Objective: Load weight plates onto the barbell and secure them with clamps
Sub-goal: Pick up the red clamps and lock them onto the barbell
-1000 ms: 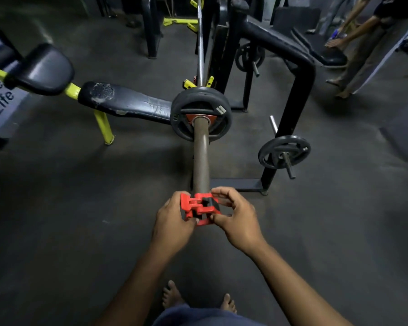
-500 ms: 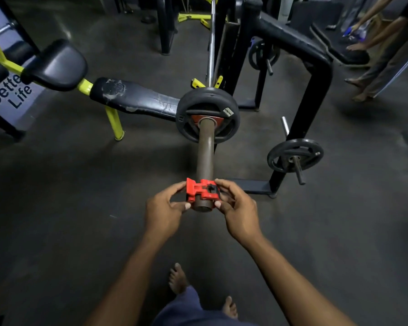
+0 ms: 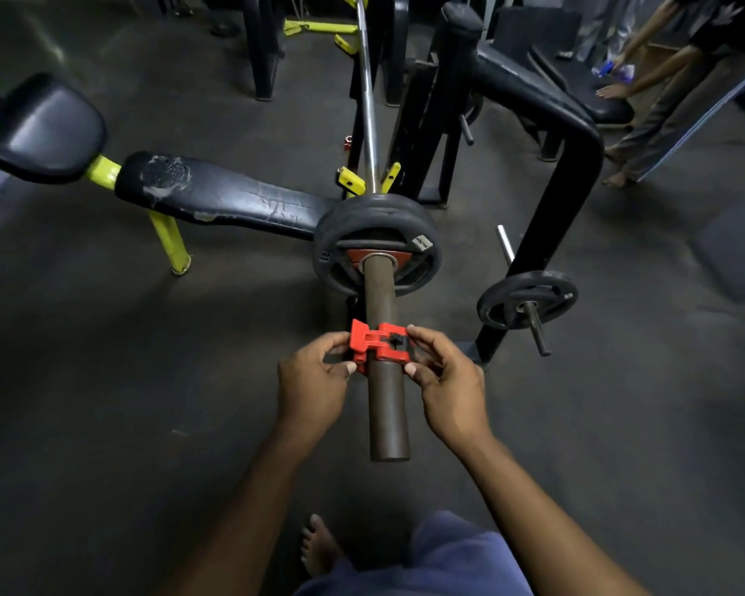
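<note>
From the head view I see the red clamp (image 3: 378, 346) sitting around the barbell sleeve (image 3: 386, 393), partway along it and well short of the weight plate (image 3: 377, 247) that is already loaded against the collar; the bare end of the sleeve pokes out toward me, past the clamp. My left hand (image 3: 312, 385) pinches the clamp's lever side between thumb and fingertips; my right hand (image 3: 450, 385) pinches the opposite side the same way, so each grip is pressed onto the clamp and neither is spread. The lever looks flipped outward to the left, which I judge to mean it is not yet locked.

To do this step well, I would push evenly with both hands so the ring stays square to the sleeve and does not bind; I would seat it flush against the plate's face, leaving no gap, then fold the lever down firmly. A spare plate (image 3: 527, 299) hangs on the rack peg (image 3: 538, 333) to the right; the bench (image 3: 216, 195) lies to the left.
</note>
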